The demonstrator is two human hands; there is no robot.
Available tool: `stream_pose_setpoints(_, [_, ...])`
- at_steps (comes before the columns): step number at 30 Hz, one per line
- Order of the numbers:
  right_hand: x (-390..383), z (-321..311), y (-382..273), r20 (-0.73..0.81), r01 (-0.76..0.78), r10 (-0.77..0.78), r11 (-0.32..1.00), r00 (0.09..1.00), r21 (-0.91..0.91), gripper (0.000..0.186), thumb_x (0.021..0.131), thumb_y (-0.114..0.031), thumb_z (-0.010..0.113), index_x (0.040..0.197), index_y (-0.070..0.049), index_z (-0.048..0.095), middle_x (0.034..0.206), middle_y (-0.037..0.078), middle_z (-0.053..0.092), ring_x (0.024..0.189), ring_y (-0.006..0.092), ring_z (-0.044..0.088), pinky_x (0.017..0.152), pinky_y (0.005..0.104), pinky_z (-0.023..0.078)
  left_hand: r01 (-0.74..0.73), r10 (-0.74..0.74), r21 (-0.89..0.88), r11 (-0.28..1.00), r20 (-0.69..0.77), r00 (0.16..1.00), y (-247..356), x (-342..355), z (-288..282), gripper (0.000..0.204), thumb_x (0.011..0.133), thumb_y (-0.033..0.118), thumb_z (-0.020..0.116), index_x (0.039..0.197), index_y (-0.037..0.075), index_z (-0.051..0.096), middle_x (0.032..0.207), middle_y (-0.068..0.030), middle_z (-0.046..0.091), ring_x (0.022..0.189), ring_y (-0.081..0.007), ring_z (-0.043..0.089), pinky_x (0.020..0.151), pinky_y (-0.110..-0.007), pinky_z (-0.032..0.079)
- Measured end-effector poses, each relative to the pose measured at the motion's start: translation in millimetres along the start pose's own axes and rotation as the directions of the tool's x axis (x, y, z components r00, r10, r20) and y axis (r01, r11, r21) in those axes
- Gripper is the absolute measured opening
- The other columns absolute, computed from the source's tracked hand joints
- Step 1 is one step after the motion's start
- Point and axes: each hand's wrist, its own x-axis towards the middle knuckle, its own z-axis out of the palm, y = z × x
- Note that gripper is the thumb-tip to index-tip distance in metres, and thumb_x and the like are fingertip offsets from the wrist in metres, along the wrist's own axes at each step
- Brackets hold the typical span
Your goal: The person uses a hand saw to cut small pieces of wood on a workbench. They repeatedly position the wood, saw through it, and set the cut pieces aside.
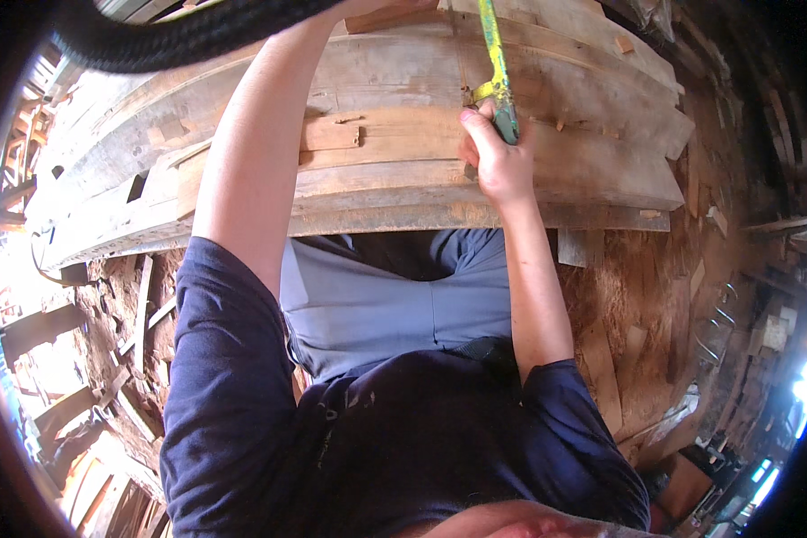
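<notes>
My right hand point(496, 161) is closed around the green grip of a bow saw point(493, 45) with a worn yellow-green frame. The saw points away from me, over the planks, its thin blade on the left side of the frame. My left arm reaches far forward, and my left hand point(394, 4) is mostly cut off by the top edge. It lies at a reddish-brown piece of wood point(381, 20), just left of the blade; its fingers are hidden. Under both hands lies a stack of long, rough wooden planks point(377, 81). Where the blade meets wood, I cannot tell.
A thick black braided cord point(179, 40) crosses the upper left, close to the camera. A short board offcut point(332, 133) lies on the planks. Wood scraps point(143, 314) and chips cover the brown ground on both sides. The planks' near edge point(475, 215) runs right before my legs.
</notes>
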Motion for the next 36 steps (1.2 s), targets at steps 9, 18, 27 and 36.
stream_pose_setpoints(9, [12,12,9,0.023,-0.001,0.002,0.999,1.000,-0.039,0.031,0.096,-0.005,0.067,0.071,-0.009,0.049,0.058,-0.002,0.044,0.047,0.0084,0.038,0.047,0.0291,0.033,-0.185,0.191,0.143,0.972,-0.031,0.981,-5,7,5,0.058,0.078,0.061,0.080,0.094,0.005,0.081,0.090,-0.0242,0.075,0.089,-0.0402,0.074,0.079,-0.048,0.059])
stream_pose_setpoints(18, [5,14,17,0.005,0.012,-0.012,0.999,1.000,-0.038,0.028,0.095,-0.008,0.069,0.071,-0.008,0.054,0.058,0.000,0.052,0.048,0.0080,0.043,0.048,0.0291,0.036,-0.315,0.320,0.309,0.897,0.035,0.947,-4,-2,4,0.043,0.081,0.049,0.081,0.097,0.009,0.079,0.093,-0.0190,0.076,0.090,-0.0386,0.074,0.079,-0.049,0.058])
stream_pose_setpoints(27, [23,19,3,0.015,0.069,-0.068,0.995,0.998,-0.075,0.026,0.095,-0.008,0.070,0.073,-0.006,0.055,0.057,-0.001,0.049,0.047,0.0096,0.046,0.046,0.0287,0.036,-0.268,0.310,0.322,0.908,-0.087,0.947,1,-2,-6,0.041,0.079,0.051,0.080,0.096,0.013,0.080,0.091,-0.0162,0.076,0.087,-0.0361,0.074,0.077,-0.048,0.058])
stream_pose_setpoints(36, [18,22,-9,-0.059,-0.035,0.038,0.999,0.998,0.040,0.023,0.093,-0.007,0.068,0.075,-0.007,0.055,0.057,-0.001,0.042,0.047,0.0102,0.039,0.048,0.0319,0.033,-0.339,0.361,0.306,0.889,-0.017,0.932,16,7,-11,0.039,0.076,0.049,0.084,0.096,0.015,0.080,0.091,-0.0156,0.077,0.089,-0.0353,0.074,0.077,-0.047,0.059])
